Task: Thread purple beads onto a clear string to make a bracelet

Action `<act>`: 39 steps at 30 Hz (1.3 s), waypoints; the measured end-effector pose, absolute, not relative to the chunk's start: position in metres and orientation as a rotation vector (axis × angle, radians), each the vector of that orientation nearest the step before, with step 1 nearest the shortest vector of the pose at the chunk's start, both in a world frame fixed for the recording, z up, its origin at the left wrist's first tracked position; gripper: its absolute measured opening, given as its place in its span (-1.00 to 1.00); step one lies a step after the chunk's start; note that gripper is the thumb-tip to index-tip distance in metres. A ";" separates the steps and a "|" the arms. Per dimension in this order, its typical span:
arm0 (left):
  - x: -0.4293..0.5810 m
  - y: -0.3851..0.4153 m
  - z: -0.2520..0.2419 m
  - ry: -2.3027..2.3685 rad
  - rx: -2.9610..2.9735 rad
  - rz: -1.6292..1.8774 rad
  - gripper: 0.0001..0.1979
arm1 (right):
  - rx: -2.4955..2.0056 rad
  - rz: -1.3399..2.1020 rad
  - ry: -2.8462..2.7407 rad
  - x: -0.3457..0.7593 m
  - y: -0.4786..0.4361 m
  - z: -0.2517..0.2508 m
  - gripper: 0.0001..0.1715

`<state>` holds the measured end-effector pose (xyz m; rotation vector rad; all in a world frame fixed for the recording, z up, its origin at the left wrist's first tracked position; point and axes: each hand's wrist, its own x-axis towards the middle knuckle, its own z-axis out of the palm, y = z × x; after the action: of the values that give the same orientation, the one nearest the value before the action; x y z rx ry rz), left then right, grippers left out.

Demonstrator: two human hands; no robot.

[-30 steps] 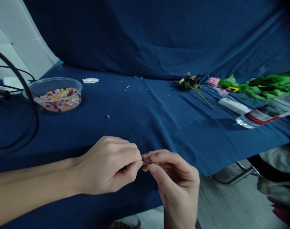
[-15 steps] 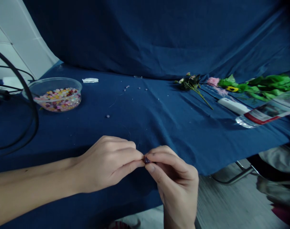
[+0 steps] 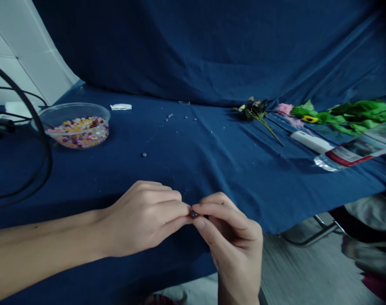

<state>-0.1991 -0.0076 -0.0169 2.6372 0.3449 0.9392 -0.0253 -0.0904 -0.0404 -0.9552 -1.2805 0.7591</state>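
A small dark purple bead (image 3: pixel 194 214) is pinched between the thumb and index finger of my right hand (image 3: pixel 234 237), above the near part of the table. My left hand (image 3: pixel 151 216) is closed, its thumb and index fingertips meeting the bead from the left. What the left fingertips grip is too small to make out. A thin clear thread (image 3: pixel 185 194) shows faintly just beyond the hands. One loose bead (image 3: pixel 144 155) lies on the blue cloth (image 3: pixel 123 169) ahead of my left hand, and several smaller beads (image 3: pixel 170 115) lie farther back.
A clear plastic bowl (image 3: pixel 75 106) of mixed coloured beads stands at the left, near a looping black cable (image 3: pixel 48 148). A white wrapper (image 3: pixel 120 107) lies at the back. On the right are artificial flowers (image 3: pixel 256 111), a white power strip (image 3: pixel 312 141) and a tilted plastic bottle (image 3: pixel 354 150).
My right fingers have shifted very slightly left with the bead, closer against the left fingertips. Otherwise the hands hold nearly the same pose.
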 end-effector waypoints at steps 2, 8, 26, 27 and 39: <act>-0.199 -0.008 -0.018 0.352 2.629 0.933 -0.67 | -0.968 0.744 -1.306 -0.026 -0.091 -0.039 -0.75; -0.201 -0.007 -0.020 0.355 2.635 0.916 -0.69 | -0.984 0.754 -1.347 -0.025 -0.091 -0.035 -0.75; -0.205 -0.006 -0.020 0.264 2.676 0.843 -0.69 | -1.009 0.776 -1.254 -0.025 -0.091 -0.040 -0.80; -0.205 -0.005 -0.020 0.269 2.674 0.838 -0.69 | -1.023 0.738 -1.273 -0.026 -0.091 -0.040 -0.80; -0.201 0.000 -0.021 0.364 2.713 0.916 -0.70 | -1.122 0.684 -1.218 -0.033 -0.093 -0.035 -0.85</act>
<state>-0.2005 0.0004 -0.0213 2.7133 0.3640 0.9165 -0.0334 -0.0934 -0.0348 -1.1223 -1.2179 0.6841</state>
